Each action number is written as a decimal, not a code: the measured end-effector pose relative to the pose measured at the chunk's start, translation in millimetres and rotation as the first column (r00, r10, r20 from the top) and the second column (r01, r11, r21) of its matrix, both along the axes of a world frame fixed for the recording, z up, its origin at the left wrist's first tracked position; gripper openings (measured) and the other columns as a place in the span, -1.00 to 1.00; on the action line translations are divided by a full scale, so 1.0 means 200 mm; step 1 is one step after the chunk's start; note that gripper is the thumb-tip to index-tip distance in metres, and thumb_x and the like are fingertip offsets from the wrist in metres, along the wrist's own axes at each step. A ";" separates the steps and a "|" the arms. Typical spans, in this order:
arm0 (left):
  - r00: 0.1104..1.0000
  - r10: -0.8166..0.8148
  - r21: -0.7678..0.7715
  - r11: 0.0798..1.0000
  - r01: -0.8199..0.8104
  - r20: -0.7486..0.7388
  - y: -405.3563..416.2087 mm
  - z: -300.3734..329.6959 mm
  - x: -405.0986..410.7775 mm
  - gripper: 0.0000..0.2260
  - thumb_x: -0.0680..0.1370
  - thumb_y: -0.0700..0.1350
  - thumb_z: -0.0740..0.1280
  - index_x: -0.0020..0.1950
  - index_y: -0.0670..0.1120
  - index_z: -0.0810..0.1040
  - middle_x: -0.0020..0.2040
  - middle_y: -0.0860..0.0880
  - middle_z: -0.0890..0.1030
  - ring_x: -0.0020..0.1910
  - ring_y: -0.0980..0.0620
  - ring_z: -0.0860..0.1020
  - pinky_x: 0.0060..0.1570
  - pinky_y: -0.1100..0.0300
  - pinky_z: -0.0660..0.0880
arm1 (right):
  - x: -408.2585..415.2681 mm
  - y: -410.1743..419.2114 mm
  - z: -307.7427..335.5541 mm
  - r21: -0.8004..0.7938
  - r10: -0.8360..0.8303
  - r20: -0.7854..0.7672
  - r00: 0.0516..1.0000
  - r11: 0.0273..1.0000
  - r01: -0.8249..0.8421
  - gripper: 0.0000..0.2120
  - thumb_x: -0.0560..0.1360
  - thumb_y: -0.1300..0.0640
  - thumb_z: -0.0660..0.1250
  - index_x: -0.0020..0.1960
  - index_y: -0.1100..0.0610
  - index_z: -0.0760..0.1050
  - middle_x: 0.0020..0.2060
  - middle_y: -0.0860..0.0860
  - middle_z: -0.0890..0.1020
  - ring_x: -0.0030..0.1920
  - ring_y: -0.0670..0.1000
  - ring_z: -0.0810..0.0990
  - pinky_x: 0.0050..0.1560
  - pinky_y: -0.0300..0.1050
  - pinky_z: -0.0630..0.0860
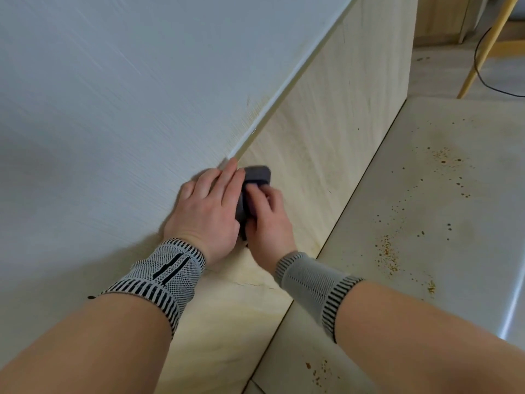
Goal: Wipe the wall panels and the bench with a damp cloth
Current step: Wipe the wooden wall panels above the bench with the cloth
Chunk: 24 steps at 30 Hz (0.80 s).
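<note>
the left hand [205, 206] lies flat on the wall, its fingers [230, 173] straight and close together, their tips reaching the pale trim strip [287, 91] that divides the white upper wall panel [113, 89] from the light wood lower wall panel [335, 120]. just beside those fingers, the right hand [268, 223] presses a folded dark grey cloth [254, 184] against the wood panel, its fingers [262, 194] curled over the cloth's near edge. the cloth's far end pokes out past both sets of fingertips. both wrists wear knitted grey wrist supports [163, 273]. well to the right of the fingers, the worktop [426, 211] carries scattered brown crumbs [387, 251].
</note>
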<state>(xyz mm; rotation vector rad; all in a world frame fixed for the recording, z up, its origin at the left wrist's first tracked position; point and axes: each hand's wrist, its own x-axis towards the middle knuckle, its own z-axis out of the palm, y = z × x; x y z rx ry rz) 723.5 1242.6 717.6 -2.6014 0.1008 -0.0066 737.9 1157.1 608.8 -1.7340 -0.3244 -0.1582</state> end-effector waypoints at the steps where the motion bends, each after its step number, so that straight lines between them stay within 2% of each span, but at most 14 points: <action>1: 1.000 -0.020 0.022 1.000 0.020 0.010 0.01 0.00 0.00 -0.28 0.47 -0.03 0.23 0.61 -0.11 0.08 0.62 -0.03 0.05 0.46 -0.02 0.04 0.35 0.03 0.01 | 0.04 0.00 0.00 0.027 -0.016 -0.060 0.998 0.999 0.018 -0.43 0.46 0.35 0.21 0.46 0.12 0.33 0.39 0.11 0.32 0.28 0.15 0.43 0.27 0.00 0.45; 3: 0.998 -0.063 0.028 0.998 0.062 0.028 0.02 -0.01 0.01 -0.29 0.38 -0.03 0.23 0.53 -0.16 0.27 0.56 -0.09 0.26 0.39 -0.07 0.19 0.27 -0.01 0.13 | 0.12 -0.01 -0.03 0.065 -0.059 -0.314 0.948 0.994 0.084 -0.38 0.49 0.35 0.18 0.51 0.04 0.22 0.41 0.07 0.26 0.31 0.13 0.40 0.31 -0.04 0.39; 4: 0.997 -0.067 0.024 0.998 0.066 0.027 0.03 -0.02 0.01 -0.30 0.36 -0.03 0.23 0.50 -0.17 0.32 0.54 -0.10 0.30 0.37 -0.07 0.21 0.25 -0.01 0.14 | 0.15 -0.02 -0.05 0.045 -0.078 -0.468 0.880 0.993 0.112 -0.35 0.51 0.34 0.17 0.54 0.01 0.14 0.43 0.06 0.22 0.32 0.14 0.40 0.30 -0.04 0.39; 5: 0.998 -0.061 0.035 0.998 0.061 0.024 0.03 -0.02 0.01 -0.31 0.36 -0.03 0.24 0.50 -0.16 0.33 0.54 -0.09 0.29 0.37 -0.07 0.21 0.24 -0.01 0.14 | 0.17 -0.03 -0.07 -0.004 -0.087 -0.598 0.797 0.994 0.105 -0.32 0.52 0.33 0.17 0.56 0.00 0.06 0.46 0.05 0.19 0.34 0.17 0.40 0.29 0.00 0.39; 7: 0.998 -0.066 0.061 0.996 0.065 0.015 0.03 -0.02 0.01 -0.33 0.36 -0.02 0.30 0.48 -0.11 0.37 0.56 -0.09 0.25 0.38 -0.07 0.19 0.25 -0.01 0.13 | 0.13 -0.04 -0.07 -0.088 -0.075 -0.721 0.689 0.996 0.016 -0.26 0.53 0.31 0.21 0.58 -0.01 -0.07 0.50 0.04 0.11 0.35 0.22 0.40 0.26 0.06 0.41; 9: 0.998 -0.069 0.098 0.993 0.068 0.004 0.02 -0.01 0.00 -0.34 0.39 0.00 0.32 0.50 -0.04 0.35 0.60 -0.08 0.15 0.41 -0.08 0.13 0.27 -0.01 0.09 | 0.05 0.00 -0.05 -0.075 -0.045 -0.702 0.711 0.997 -0.011 -0.25 0.53 0.31 0.21 0.58 0.01 -0.09 0.51 0.02 0.08 0.34 0.22 0.41 0.23 0.05 0.43; 12: 0.997 -0.051 0.123 0.991 0.057 -0.049 0.01 -0.01 0.00 -0.34 0.53 0.04 0.22 0.60 0.06 0.06 0.61 -0.03 -0.19 0.46 -0.05 -0.11 0.32 0.03 -0.08 | -0.04 0.06 0.02 0.059 -0.024 -0.455 0.890 0.997 0.057 -0.32 0.48 0.34 0.19 0.55 0.08 0.08 0.44 0.07 0.17 0.25 0.19 0.46 0.19 -0.01 0.46; 15: 0.997 -0.045 0.125 0.991 0.053 -0.063 0.00 0.00 0.00 -0.34 0.57 0.07 0.18 0.61 0.09 -0.06 0.57 -0.01 -0.32 0.47 -0.05 -0.19 0.33 0.05 -0.14 | -0.02 0.07 0.01 0.127 -0.032 -0.305 0.952 0.989 0.074 -0.35 0.47 0.34 0.22 0.52 0.11 0.17 0.38 0.06 0.24 0.20 0.07 0.45 0.14 -0.16 0.42; 17: 0.997 -0.045 0.127 0.991 0.052 -0.056 0.01 0.00 0.00 -0.34 0.58 0.08 0.17 0.61 0.09 -0.07 0.57 -0.02 -0.34 0.48 -0.06 -0.18 0.33 0.04 -0.13 | 0.00 0.06 -0.07 0.090 -0.051 -0.354 0.934 0.992 0.089 -0.34 0.47 0.33 0.23 0.53 0.09 0.16 0.40 0.05 0.22 0.23 0.10 0.44 0.16 -0.13 0.41; 18: 0.997 -0.046 0.134 0.990 0.053 -0.058 0.01 0.00 -0.01 -0.35 0.58 0.08 0.16 0.61 0.09 -0.07 0.57 -0.02 -0.34 0.48 -0.07 -0.17 0.33 0.04 -0.12 | 0.01 0.05 -0.11 0.057 -0.047 -0.461 0.886 0.995 0.082 -0.33 0.48 0.33 0.21 0.54 0.07 0.11 0.43 0.06 0.19 0.26 0.14 0.44 0.20 -0.07 0.43; 20: 0.996 -0.051 0.134 0.989 0.060 -0.072 0.01 -0.01 -0.01 -0.35 0.59 0.08 0.17 0.61 0.08 -0.06 0.57 -0.03 -0.33 0.49 -0.08 -0.16 0.35 0.01 -0.09 | 0.01 0.03 -0.18 -0.032 -0.023 -0.730 0.683 1.000 0.000 -0.29 0.52 0.32 0.19 0.57 0.04 -0.02 0.49 0.06 0.10 0.29 0.21 0.43 0.18 -0.01 0.45; 21: 0.996 -0.054 0.135 0.989 0.063 -0.072 0.01 -0.01 -0.01 -0.35 0.59 0.08 0.17 0.61 0.07 -0.06 0.56 -0.04 -0.33 0.49 -0.09 -0.16 0.35 0.01 -0.08 | 0.00 0.03 -0.19 -0.063 -0.017 -0.792 0.611 0.997 -0.054 -0.29 0.53 0.31 0.19 0.57 0.06 -0.06 0.50 0.08 0.08 0.30 0.22 0.43 0.13 -0.02 0.44; 22: 0.996 -0.059 0.138 0.988 0.068 -0.065 0.01 -0.01 -0.01 -0.35 0.60 0.08 0.17 0.61 0.07 -0.06 0.56 -0.04 -0.33 0.49 -0.09 -0.16 0.34 0.01 -0.10 | -0.03 0.03 -0.19 -0.087 -0.018 -0.800 0.600 0.992 -0.086 -0.29 0.53 0.31 0.18 0.57 0.08 -0.08 0.51 0.11 0.08 0.30 0.21 0.43 0.10 -0.04 0.43; 24: 0.997 -0.061 0.141 0.988 0.067 -0.046 0.01 -0.01 -0.01 -0.35 0.59 0.07 0.17 0.61 0.07 -0.05 0.56 -0.04 -0.32 0.48 -0.09 -0.15 0.31 0.03 -0.11 | -0.08 0.05 -0.14 -0.074 -0.017 -0.734 0.679 0.996 -0.055 -0.29 0.53 0.32 0.18 0.57 0.09 -0.07 0.51 0.09 0.07 0.29 0.21 0.43 0.13 -0.04 0.44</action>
